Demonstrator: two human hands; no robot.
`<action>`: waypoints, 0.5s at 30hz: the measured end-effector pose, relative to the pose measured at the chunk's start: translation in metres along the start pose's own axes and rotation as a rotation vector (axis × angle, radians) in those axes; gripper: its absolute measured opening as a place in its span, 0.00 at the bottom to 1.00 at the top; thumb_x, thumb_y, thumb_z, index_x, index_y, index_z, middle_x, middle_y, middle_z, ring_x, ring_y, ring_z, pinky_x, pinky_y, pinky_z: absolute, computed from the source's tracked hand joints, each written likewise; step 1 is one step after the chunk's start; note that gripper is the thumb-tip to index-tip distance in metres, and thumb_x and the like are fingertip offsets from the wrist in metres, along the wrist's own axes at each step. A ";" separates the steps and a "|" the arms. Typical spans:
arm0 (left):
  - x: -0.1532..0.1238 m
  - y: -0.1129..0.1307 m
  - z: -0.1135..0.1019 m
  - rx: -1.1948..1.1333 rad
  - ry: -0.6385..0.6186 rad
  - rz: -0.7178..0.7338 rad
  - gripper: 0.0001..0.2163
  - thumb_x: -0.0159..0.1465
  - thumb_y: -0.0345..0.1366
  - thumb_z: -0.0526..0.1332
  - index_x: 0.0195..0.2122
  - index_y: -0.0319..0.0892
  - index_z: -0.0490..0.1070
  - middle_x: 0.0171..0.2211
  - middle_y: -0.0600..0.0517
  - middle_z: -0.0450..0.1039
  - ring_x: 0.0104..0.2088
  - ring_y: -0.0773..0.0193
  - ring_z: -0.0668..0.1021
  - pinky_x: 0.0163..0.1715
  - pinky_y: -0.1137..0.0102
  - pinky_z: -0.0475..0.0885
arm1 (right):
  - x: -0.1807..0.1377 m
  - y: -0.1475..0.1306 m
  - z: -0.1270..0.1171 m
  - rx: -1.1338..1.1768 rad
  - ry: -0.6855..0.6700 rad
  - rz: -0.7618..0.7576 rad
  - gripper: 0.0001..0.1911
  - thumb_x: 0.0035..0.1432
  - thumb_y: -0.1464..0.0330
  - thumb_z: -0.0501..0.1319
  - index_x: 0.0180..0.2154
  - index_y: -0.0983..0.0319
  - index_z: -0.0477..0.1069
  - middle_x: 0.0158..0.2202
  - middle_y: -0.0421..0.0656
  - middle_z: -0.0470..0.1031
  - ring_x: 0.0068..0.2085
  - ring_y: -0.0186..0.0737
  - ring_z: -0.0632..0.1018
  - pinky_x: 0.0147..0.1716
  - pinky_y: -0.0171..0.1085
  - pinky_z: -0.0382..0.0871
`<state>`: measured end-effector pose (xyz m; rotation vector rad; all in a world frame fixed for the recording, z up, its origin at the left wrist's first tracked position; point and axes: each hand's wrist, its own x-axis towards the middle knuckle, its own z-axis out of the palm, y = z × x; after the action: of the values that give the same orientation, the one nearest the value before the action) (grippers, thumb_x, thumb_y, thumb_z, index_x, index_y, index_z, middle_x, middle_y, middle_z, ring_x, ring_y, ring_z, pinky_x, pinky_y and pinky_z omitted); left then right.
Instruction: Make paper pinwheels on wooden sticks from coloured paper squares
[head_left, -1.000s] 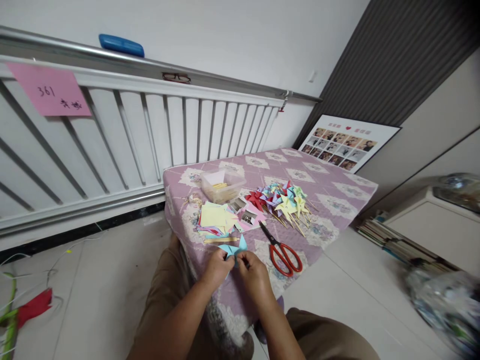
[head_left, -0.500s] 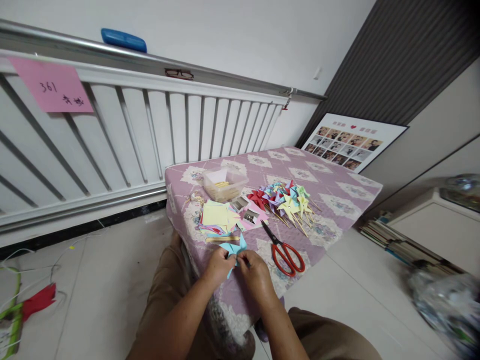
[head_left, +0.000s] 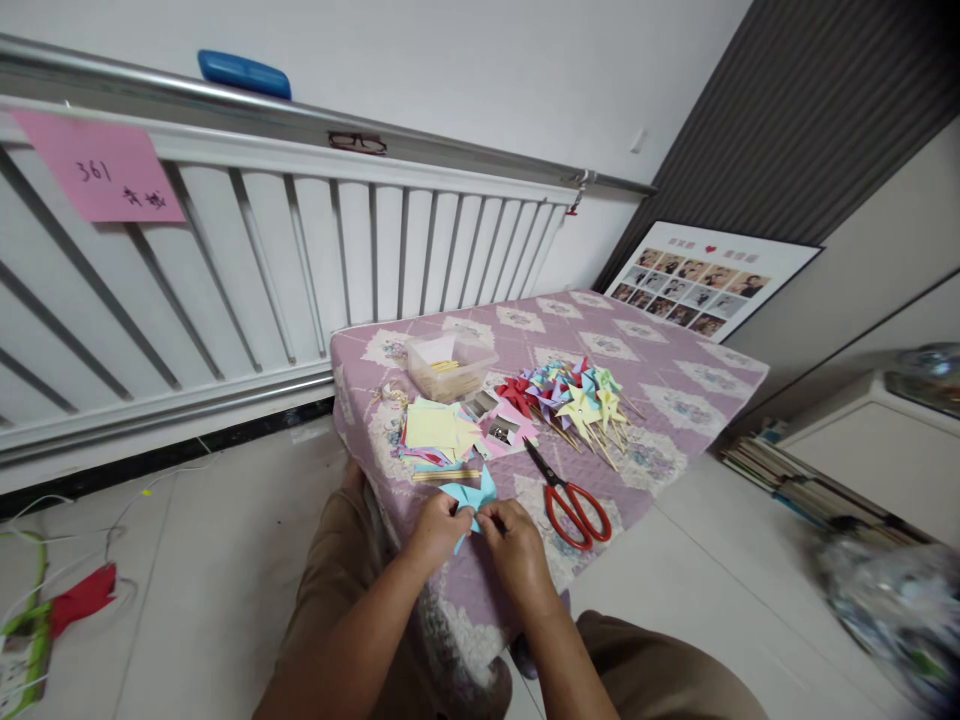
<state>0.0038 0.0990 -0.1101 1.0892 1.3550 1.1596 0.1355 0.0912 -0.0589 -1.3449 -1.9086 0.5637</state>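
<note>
A light blue folded paper pinwheel [head_left: 469, 494] lies at the near edge of a low table covered in a purple patterned cloth [head_left: 660, 390]. My left hand [head_left: 435, 530] pinches its left side with closed fingers. My right hand [head_left: 516, 545] pinches its right side, fingers closed too. Just beyond the hands lie thin wooden sticks [head_left: 444, 476] and a stack of coloured paper squares [head_left: 435, 432].
Red-handled scissors [head_left: 571, 502] lie right of my hands. A heap of finished pinwheels [head_left: 577, 400] sits mid-table, a clear plastic box [head_left: 450, 366] behind the paper. A white railing [head_left: 247, 270] stands at the left, a photo frame [head_left: 709, 285] against the wall, books [head_left: 780, 480] on the floor.
Both hands keep pinching the blue pinwheel and have barely shifted. The view has moved slightly, nothing else on the table has changed.
</note>
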 end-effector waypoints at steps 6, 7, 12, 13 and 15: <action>0.000 0.000 -0.001 -0.018 -0.016 -0.019 0.06 0.55 0.36 0.57 0.29 0.40 0.71 0.20 0.57 0.68 0.19 0.69 0.67 0.19 0.75 0.61 | -0.001 -0.001 -0.002 0.002 0.017 0.004 0.06 0.55 0.69 0.59 0.26 0.58 0.72 0.30 0.44 0.71 0.36 0.46 0.71 0.39 0.43 0.64; 0.000 0.000 -0.001 -0.021 -0.019 -0.022 0.06 0.55 0.36 0.57 0.29 0.40 0.71 0.20 0.57 0.68 0.19 0.69 0.66 0.19 0.75 0.60 | -0.001 -0.001 -0.002 0.002 0.022 0.010 0.06 0.54 0.69 0.59 0.26 0.58 0.72 0.32 0.45 0.71 0.38 0.47 0.70 0.40 0.44 0.63; -0.002 0.004 -0.002 -0.026 -0.020 -0.002 0.06 0.54 0.36 0.57 0.29 0.41 0.71 0.22 0.56 0.69 0.22 0.68 0.68 0.21 0.75 0.61 | 0.001 -0.002 -0.002 0.051 0.017 0.051 0.06 0.54 0.68 0.59 0.26 0.58 0.72 0.43 0.48 0.71 0.51 0.52 0.67 0.52 0.51 0.58; -0.002 0.005 -0.002 -0.027 -0.021 0.000 0.06 0.54 0.36 0.57 0.28 0.41 0.71 0.22 0.56 0.69 0.22 0.68 0.68 0.21 0.75 0.61 | 0.001 -0.003 -0.003 0.069 0.005 0.061 0.06 0.54 0.68 0.59 0.26 0.58 0.72 0.44 0.48 0.72 0.52 0.52 0.66 0.52 0.51 0.58; -0.003 0.006 -0.002 -0.030 -0.029 -0.002 0.06 0.54 0.36 0.57 0.28 0.42 0.71 0.21 0.56 0.69 0.21 0.68 0.67 0.20 0.75 0.61 | 0.002 -0.004 -0.004 0.102 -0.021 0.077 0.07 0.54 0.67 0.59 0.25 0.58 0.72 0.45 0.48 0.72 0.51 0.52 0.68 0.51 0.50 0.60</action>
<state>0.0018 0.0970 -0.1033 1.0792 1.3125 1.1545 0.1353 0.0916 -0.0532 -1.3565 -1.8252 0.7062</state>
